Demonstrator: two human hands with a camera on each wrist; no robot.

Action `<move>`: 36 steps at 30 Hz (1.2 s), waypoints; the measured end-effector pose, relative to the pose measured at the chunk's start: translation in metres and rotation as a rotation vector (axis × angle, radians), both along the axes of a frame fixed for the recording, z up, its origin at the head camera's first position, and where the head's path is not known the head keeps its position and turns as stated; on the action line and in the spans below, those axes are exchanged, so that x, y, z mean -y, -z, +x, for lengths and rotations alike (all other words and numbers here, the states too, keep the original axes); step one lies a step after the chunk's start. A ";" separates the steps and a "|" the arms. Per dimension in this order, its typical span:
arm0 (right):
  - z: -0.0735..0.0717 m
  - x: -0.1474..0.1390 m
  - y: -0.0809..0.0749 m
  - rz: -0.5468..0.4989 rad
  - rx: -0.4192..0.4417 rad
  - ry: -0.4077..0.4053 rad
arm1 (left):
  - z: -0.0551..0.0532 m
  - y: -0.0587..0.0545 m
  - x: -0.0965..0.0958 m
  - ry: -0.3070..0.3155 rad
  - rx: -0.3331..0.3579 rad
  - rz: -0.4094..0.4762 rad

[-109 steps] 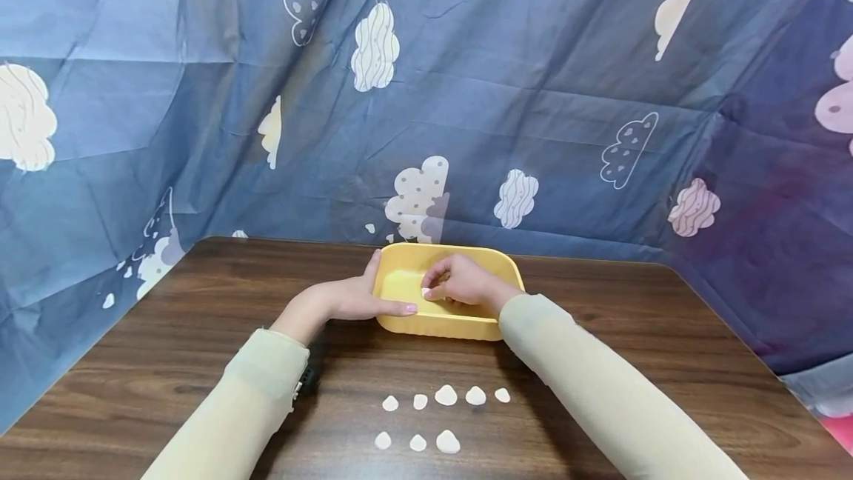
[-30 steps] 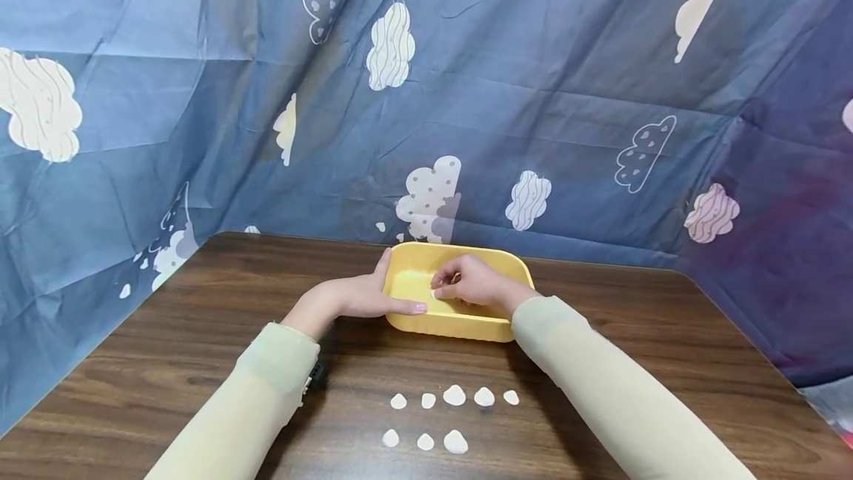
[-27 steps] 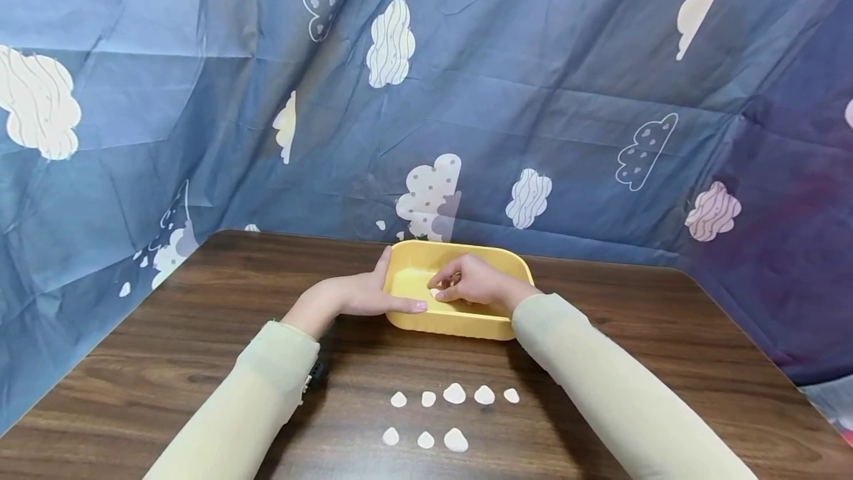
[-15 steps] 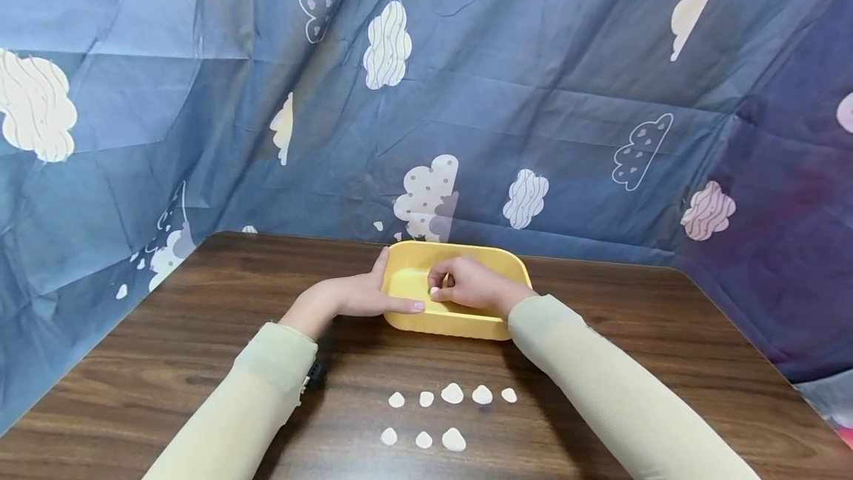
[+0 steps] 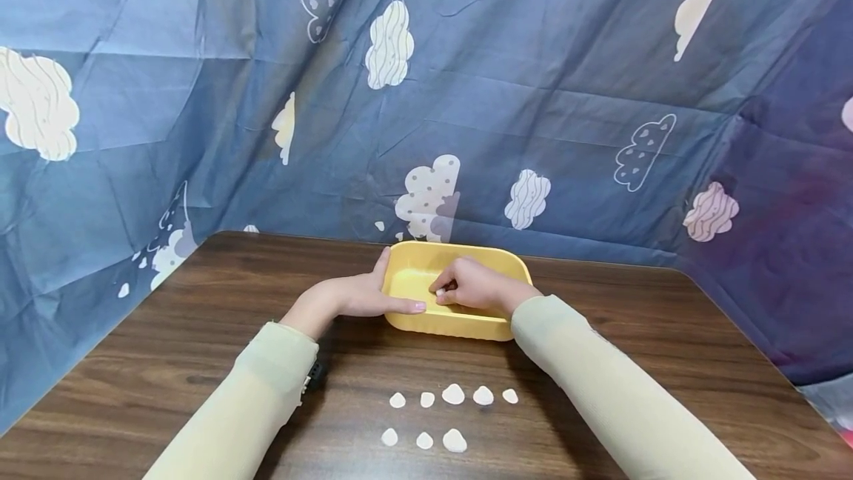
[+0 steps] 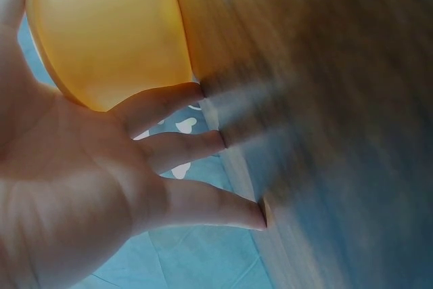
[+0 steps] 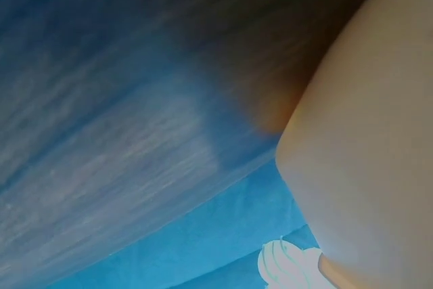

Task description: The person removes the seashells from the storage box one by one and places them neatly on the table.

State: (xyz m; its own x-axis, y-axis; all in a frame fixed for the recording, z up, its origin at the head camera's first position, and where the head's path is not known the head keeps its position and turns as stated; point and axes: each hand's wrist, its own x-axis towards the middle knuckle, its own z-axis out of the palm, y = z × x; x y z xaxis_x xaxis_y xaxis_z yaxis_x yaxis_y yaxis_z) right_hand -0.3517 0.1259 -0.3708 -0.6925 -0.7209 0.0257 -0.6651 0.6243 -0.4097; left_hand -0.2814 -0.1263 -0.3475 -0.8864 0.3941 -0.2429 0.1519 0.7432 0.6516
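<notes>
A yellow rectangular tub (image 5: 460, 327) stands near the table's far edge. My left hand (image 5: 363, 296) braces its left end, thumb along the near rim and index finger at the far-left corner. In the left wrist view the other fingers (image 6: 193, 204) are spread straight, tips on the table. My right hand (image 5: 469, 286) is inside the tub, fingers curled and thumb near the index fingertip. A small white seashell seems pinched there, mostly hidden by the fingers. On the table nearer me lie several white seashells (image 5: 453, 394) in two rows.
The brown wood-grain table (image 5: 600, 361) spreads to both sides. A blue cloth (image 5: 266, 80) printed with clouds hangs behind it and along the sides. A small dark device (image 5: 315, 375) sits at the left sleeve's cuff.
Inside the tub my right fingers have shifted slightly, and the white seashell at their tips shows less than before. The left hand keeps its place; the view has swung slightly left.
</notes>
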 end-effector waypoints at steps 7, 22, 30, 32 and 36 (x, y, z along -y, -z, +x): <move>0.003 -0.002 -0.002 0.037 0.022 -0.017 | -0.001 0.000 -0.001 0.000 -0.007 -0.011; 0.005 -0.003 -0.002 -0.080 0.008 0.015 | 0.000 0.002 -0.001 -0.003 -0.019 0.002; 0.002 -0.028 -0.035 -0.457 0.178 0.330 | -0.001 0.003 -0.005 0.022 -0.012 0.037; 0.007 -0.035 -0.042 -0.472 0.192 0.355 | -0.001 0.002 -0.004 0.017 -0.010 0.041; 0.023 -0.046 -0.048 -0.427 0.177 0.335 | -0.001 0.001 0.000 -0.002 -0.001 0.029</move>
State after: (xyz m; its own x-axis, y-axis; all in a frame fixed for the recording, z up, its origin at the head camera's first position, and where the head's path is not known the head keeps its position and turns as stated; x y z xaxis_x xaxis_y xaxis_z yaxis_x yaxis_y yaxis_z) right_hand -0.3289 0.1719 -0.3227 -0.9017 -0.4124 0.1298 -0.3580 0.5438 -0.7591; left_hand -0.2819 -0.1259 -0.3481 -0.8872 0.3994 -0.2310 0.1511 0.7245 0.6725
